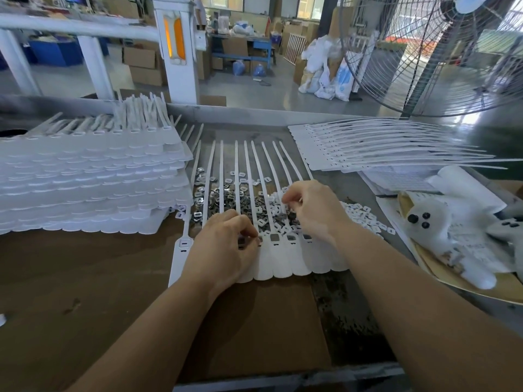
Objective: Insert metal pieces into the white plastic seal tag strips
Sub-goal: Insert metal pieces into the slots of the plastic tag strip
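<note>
Hovering curled hands (223, 244) over strip (283, 258)

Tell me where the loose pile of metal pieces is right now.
In the head view, the metal pieces lie scattered mid-table, under the tails of the seal tag strip, just beyond the left hand and right hand, right of the stack of strips.
</note>
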`<action>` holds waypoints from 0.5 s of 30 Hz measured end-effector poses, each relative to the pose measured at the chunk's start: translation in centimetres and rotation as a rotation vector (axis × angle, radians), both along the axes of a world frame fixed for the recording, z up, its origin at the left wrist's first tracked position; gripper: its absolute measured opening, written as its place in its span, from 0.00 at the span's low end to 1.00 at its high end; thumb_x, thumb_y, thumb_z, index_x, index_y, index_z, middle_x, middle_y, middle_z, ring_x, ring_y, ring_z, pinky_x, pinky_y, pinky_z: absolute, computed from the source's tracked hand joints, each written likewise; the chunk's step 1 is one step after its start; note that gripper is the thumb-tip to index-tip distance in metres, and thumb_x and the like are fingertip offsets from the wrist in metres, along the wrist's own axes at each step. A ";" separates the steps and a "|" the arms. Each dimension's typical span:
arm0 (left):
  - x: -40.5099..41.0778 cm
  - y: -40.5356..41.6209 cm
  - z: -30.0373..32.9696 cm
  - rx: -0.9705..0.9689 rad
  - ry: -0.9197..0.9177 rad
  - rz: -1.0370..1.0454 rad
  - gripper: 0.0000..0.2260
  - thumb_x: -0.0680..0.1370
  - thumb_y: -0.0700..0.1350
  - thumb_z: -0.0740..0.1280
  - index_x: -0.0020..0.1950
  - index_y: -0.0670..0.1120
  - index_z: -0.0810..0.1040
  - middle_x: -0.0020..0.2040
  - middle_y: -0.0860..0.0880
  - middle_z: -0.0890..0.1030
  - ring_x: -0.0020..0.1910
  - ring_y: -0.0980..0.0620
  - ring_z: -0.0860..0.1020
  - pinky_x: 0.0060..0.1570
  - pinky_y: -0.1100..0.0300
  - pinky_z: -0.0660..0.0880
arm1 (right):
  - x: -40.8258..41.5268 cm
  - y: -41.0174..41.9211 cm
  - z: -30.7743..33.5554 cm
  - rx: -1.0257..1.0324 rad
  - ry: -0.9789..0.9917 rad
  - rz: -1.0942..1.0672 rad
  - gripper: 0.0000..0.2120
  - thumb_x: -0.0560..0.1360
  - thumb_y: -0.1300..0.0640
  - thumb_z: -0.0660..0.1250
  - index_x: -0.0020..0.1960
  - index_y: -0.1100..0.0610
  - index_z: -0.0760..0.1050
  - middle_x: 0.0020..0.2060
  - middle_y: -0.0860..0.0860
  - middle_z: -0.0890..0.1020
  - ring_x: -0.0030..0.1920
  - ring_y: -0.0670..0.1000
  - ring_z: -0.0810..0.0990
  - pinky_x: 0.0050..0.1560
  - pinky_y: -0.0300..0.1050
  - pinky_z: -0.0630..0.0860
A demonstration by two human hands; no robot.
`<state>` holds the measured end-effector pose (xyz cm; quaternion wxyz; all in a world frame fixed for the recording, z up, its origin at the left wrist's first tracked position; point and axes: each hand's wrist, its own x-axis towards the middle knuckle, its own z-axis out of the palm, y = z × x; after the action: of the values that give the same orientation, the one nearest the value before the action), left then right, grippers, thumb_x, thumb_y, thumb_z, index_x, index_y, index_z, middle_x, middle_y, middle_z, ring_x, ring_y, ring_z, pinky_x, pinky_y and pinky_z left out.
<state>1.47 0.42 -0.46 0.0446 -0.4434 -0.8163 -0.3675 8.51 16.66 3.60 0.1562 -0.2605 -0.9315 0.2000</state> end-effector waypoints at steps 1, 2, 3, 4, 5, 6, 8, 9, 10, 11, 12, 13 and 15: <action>0.0 0.0 0.0 0.003 0.000 0.001 0.01 0.73 0.46 0.69 0.44 0.50 0.79 0.40 0.61 0.70 0.47 0.58 0.69 0.42 0.69 0.64 | 0.1 0.0 0.2 -0.017 0.005 0.020 0.10 0.76 0.65 0.63 0.49 0.55 0.81 0.49 0.48 0.81 0.48 0.47 0.77 0.54 0.43 0.74; 0.0 0.1 0.0 0.004 0.002 0.002 0.01 0.73 0.46 0.69 0.44 0.50 0.79 0.40 0.61 0.70 0.47 0.58 0.69 0.41 0.72 0.64 | 0.2 -0.1 0.3 -0.026 -0.005 0.045 0.08 0.75 0.63 0.65 0.47 0.55 0.82 0.47 0.47 0.81 0.45 0.46 0.77 0.50 0.41 0.74; 0.0 0.1 0.0 0.003 0.003 0.003 0.01 0.73 0.46 0.69 0.44 0.50 0.79 0.39 0.61 0.70 0.46 0.57 0.69 0.41 0.74 0.63 | 0.3 -0.1 0.4 -0.024 -0.027 0.070 0.06 0.73 0.62 0.68 0.46 0.54 0.83 0.45 0.47 0.81 0.44 0.45 0.77 0.48 0.39 0.73; 0.0 0.1 0.0 0.000 0.006 0.004 0.01 0.73 0.46 0.69 0.44 0.50 0.79 0.39 0.62 0.70 0.46 0.57 0.69 0.40 0.75 0.63 | 0.3 -0.2 0.5 -0.015 -0.049 0.090 0.04 0.72 0.60 0.69 0.45 0.54 0.83 0.44 0.47 0.81 0.43 0.46 0.77 0.47 0.39 0.73; 0.0 0.1 0.0 -0.002 0.008 0.006 0.01 0.73 0.46 0.69 0.44 0.50 0.79 0.39 0.62 0.69 0.46 0.58 0.69 0.40 0.76 0.62 | 0.4 -0.3 0.5 -0.003 -0.062 0.101 0.04 0.72 0.59 0.71 0.45 0.54 0.83 0.43 0.47 0.81 0.43 0.46 0.77 0.47 0.40 0.73; 0.0 0.1 0.0 -0.003 0.008 0.007 0.01 0.73 0.46 0.70 0.44 0.50 0.79 0.39 0.62 0.69 0.46 0.58 0.69 0.40 0.76 0.62 | 0.4 -0.4 0.5 0.007 -0.067 0.106 0.04 0.72 0.59 0.71 0.45 0.55 0.83 0.44 0.47 0.81 0.43 0.46 0.77 0.48 0.41 0.74; 0.0 0.1 0.0 -0.002 0.008 0.007 0.01 0.73 0.46 0.70 0.44 0.50 0.79 0.39 0.62 0.69 0.45 0.58 0.68 0.39 0.75 0.62 | 0.3 -0.6 0.4 0.010 -0.058 0.106 0.03 0.72 0.59 0.71 0.45 0.55 0.83 0.45 0.48 0.81 0.45 0.47 0.78 0.51 0.42 0.75; 0.0 0.1 0.0 -0.004 0.008 0.007 0.02 0.73 0.46 0.69 0.44 0.50 0.79 0.39 0.62 0.69 0.46 0.58 0.69 0.39 0.75 0.62 | 0.3 -0.7 0.4 0.006 -0.052 0.105 0.03 0.72 0.60 0.71 0.45 0.55 0.82 0.44 0.48 0.81 0.45 0.47 0.78 0.51 0.42 0.75; 0.0 0.1 0.0 -0.006 0.009 0.007 0.02 0.73 0.47 0.69 0.44 0.50 0.79 0.39 0.62 0.69 0.46 0.58 0.69 0.40 0.74 0.62 | 0.2 -0.7 0.4 0.001 -0.046 0.104 0.03 0.72 0.61 0.71 0.45 0.55 0.82 0.42 0.47 0.80 0.45 0.47 0.78 0.50 0.41 0.75; 0.0 0.1 0.0 -0.007 0.010 0.009 0.02 0.74 0.47 0.69 0.45 0.50 0.79 0.40 0.61 0.69 0.46 0.58 0.69 0.40 0.72 0.63 | 0.2 -0.7 0.3 -0.007 -0.038 0.104 0.03 0.72 0.62 0.71 0.44 0.55 0.81 0.40 0.46 0.78 0.43 0.47 0.77 0.48 0.40 0.74; 0.0 0.2 0.0 -0.007 0.012 0.012 0.02 0.74 0.47 0.69 0.45 0.49 0.80 0.40 0.61 0.69 0.46 0.57 0.69 0.40 0.70 0.64 | 0.3 -0.6 0.3 -0.025 -0.026 0.100 0.03 0.72 0.62 0.70 0.43 0.56 0.80 0.38 0.45 0.77 0.43 0.46 0.76 0.47 0.39 0.73; 0.0 0.2 0.0 -0.005 0.012 0.013 0.02 0.73 0.46 0.69 0.45 0.49 0.80 0.40 0.61 0.69 0.46 0.57 0.69 0.41 0.68 0.64 | 0.4 -0.5 0.3 -0.050 -0.010 0.094 0.04 0.72 0.63 0.70 0.43 0.56 0.79 0.38 0.44 0.76 0.42 0.46 0.76 0.47 0.39 0.73; 0.1 0.1 0.1 -0.002 0.010 0.009 0.02 0.73 0.46 0.70 0.45 0.49 0.80 0.40 0.61 0.70 0.46 0.57 0.70 0.42 0.67 0.65 | 0.5 -0.2 0.2 -0.103 0.034 0.079 0.04 0.72 0.64 0.70 0.44 0.56 0.78 0.39 0.46 0.78 0.42 0.46 0.78 0.49 0.40 0.75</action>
<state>1.53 0.56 -0.38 0.0500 -0.4418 -0.8183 -0.3642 9.04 16.42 3.78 0.1503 -0.2277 -0.9268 0.2582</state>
